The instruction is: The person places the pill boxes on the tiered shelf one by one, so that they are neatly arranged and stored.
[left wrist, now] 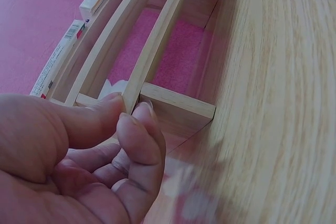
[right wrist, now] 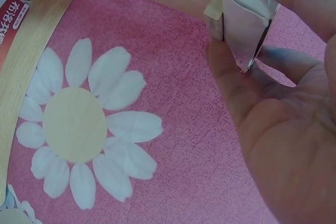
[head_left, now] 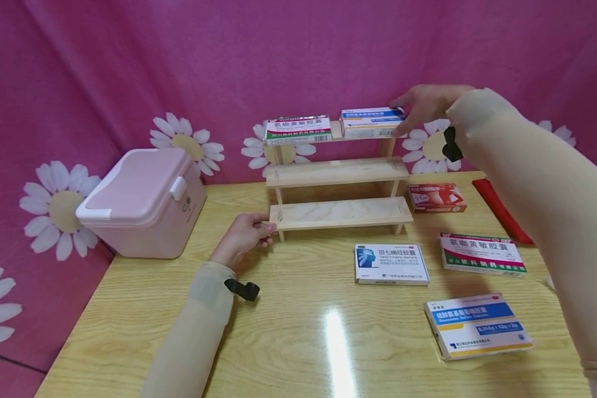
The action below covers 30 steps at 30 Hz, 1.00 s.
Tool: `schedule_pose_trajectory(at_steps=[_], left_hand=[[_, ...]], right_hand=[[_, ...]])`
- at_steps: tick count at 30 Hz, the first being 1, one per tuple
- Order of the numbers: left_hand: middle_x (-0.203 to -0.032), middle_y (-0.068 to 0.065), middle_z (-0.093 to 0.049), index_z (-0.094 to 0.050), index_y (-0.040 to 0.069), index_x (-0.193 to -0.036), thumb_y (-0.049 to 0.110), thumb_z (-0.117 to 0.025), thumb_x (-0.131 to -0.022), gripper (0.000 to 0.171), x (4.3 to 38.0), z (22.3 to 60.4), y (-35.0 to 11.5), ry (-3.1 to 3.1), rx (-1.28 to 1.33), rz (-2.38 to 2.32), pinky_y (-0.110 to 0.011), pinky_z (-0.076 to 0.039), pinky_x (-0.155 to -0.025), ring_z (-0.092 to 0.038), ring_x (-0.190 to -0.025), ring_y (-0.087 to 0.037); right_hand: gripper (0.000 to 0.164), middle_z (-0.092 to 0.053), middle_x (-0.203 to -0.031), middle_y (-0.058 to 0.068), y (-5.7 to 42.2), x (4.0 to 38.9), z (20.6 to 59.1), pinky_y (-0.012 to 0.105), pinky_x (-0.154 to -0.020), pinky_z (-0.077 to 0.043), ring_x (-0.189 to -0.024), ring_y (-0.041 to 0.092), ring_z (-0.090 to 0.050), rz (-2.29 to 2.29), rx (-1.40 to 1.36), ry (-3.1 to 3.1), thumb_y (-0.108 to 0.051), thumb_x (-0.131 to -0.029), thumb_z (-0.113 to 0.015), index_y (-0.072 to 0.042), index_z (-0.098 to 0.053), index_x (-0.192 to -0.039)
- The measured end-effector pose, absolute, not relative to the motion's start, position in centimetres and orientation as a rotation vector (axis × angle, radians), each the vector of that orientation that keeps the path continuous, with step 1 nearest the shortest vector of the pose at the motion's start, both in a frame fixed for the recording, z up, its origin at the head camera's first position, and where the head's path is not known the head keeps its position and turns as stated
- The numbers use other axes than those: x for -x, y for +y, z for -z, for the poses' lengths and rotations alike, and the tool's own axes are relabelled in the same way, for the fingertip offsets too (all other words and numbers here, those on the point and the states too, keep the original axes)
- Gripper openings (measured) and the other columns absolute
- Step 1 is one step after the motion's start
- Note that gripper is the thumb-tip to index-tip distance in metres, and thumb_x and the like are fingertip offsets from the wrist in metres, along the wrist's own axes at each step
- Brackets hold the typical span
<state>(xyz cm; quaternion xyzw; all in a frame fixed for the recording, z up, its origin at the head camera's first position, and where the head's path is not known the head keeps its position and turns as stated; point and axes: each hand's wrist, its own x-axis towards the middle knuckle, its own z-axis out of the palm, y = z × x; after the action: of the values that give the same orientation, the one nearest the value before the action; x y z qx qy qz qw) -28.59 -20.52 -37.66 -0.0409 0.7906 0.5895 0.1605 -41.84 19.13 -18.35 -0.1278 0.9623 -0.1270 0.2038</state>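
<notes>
A three-tier wooden shelf (head_left: pixel 335 214) stands at the back of the table. My left hand (head_left: pixel 244 236) pinches the left front corner of its lowest tier; the left wrist view shows thumb and fingertips on that board's edge (left wrist: pixel 137 80). On the top tier, at the right, lies a blue-and-white medicine box (head_left: pixel 370 126). My right hand (head_left: pixel 423 108) grips this box by its right end, and the right wrist view shows fingers around the box's end (right wrist: pixel 245 30). A green-and-red-striped medicine box (head_left: pixel 298 130) lies at the left of the top tier.
On the table right of the shelf are a red medicine box (head_left: pixel 436 198), a white-and-blue one (head_left: pixel 391 265), a green-striped one (head_left: pixel 481 254) and a larger blue-striped one (head_left: pixel 478 326). A red pouch (head_left: pixel 502 213) lies behind my right forearm. A pink lidded case (head_left: pixel 144 204) stands left.
</notes>
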Motion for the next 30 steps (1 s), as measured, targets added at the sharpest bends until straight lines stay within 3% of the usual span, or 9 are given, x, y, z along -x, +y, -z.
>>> schedule_pose_trajectory(at_steps=[10,19,23,30], left_hand=[[-0.110,-0.016,-0.065,-0.047,-0.001,-0.143,0.008,-0.055,-0.102,0.043,28.6,37.4,-20.4,2.248,0.101,-1.696,-0.024,-0.052,-0.065,-0.061,-0.076,-0.017],[-0.107,-0.015,-0.065,-0.049,0.001,-0.142,0.010,-0.056,-0.102,0.042,29.0,37.3,-19.6,2.236,0.094,-1.675,-0.024,-0.053,-0.066,-0.062,-0.077,-0.017],[-0.107,-0.015,-0.065,-0.048,0.001,-0.143,0.009,-0.056,-0.101,0.043,29.1,37.5,-19.3,2.229,0.083,-1.680,-0.024,-0.053,-0.066,-0.062,-0.077,-0.017],[-0.108,-0.015,-0.064,-0.045,-0.002,-0.145,0.008,-0.056,-0.101,0.046,29.4,37.5,-19.1,2.221,0.050,-1.693,-0.023,-0.053,-0.064,-0.061,-0.075,-0.015]], right_hand=[[0.109,-0.029,-0.151,0.027,19.5,42.0,18.7,0.069,-0.105,-0.028,-0.128,0.046,-0.029,0.384,0.357,2.701,-0.048,-0.085,-0.076,-0.011,-0.006,-0.159],[0.106,-0.034,-0.146,0.028,20.4,41.0,19.0,0.061,-0.104,-0.034,-0.123,0.045,-0.033,0.351,0.356,2.742,-0.047,-0.087,-0.074,-0.008,-0.007,-0.158],[0.106,-0.034,-0.146,0.027,20.6,40.5,18.9,0.065,-0.105,-0.030,-0.124,0.046,-0.032,0.357,0.337,2.730,-0.045,-0.087,-0.074,-0.011,-0.004,-0.159],[0.108,-0.006,-0.161,0.026,21.9,38.8,17.9,0.073,-0.106,-0.017,-0.144,0.051,-0.006,0.309,0.427,2.807,-0.050,-0.087,-0.073,-0.020,0.001,-0.160]])
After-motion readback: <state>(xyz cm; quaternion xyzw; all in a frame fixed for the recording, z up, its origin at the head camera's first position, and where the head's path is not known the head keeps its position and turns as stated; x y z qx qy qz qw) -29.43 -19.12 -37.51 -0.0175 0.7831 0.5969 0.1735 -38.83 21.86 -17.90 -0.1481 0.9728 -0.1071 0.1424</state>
